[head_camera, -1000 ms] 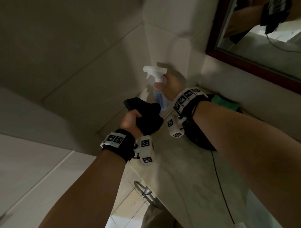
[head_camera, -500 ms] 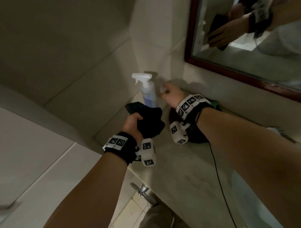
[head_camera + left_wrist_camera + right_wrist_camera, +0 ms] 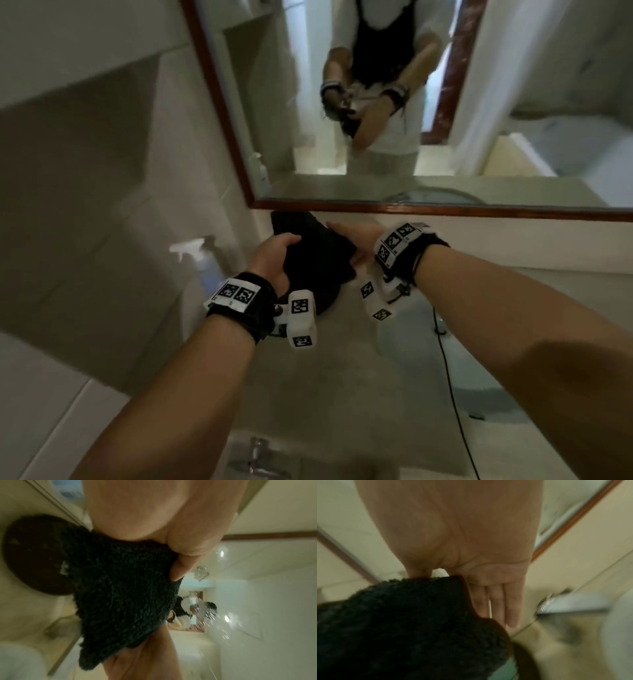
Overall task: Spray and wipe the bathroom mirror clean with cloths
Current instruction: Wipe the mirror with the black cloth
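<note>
A wood-framed mirror [image 3: 394, 102] hangs above the counter, and droplets speckle its glass [image 3: 226, 615] in the left wrist view. My left hand [image 3: 277, 253] grips a black fluffy cloth [image 3: 315, 260] just below the frame, with its fingers [image 3: 181, 563] curled over the fabric [image 3: 120, 588]. My right hand [image 3: 346, 236] lies against the cloth's right side. Its fingers [image 3: 505, 601] are straight and its thumb [image 3: 419, 572] meets the cloth's edge [image 3: 402, 622]. A white-topped spray bottle [image 3: 202, 260] stands by the left wall, with no hand on it.
The marble counter [image 3: 325, 377] runs beneath my arms, with a basin [image 3: 479, 377] to the right. A thin black cable [image 3: 448, 377] hangs from my right wrist. A dark round object [image 3: 34, 554] lies on the counter, and the corner of a green cloth [image 3: 505, 669] shows.
My right hand let go of the spray bottle, left it standing by the wall, and came across to the black cloth. The view swung up towards the mirror.
</note>
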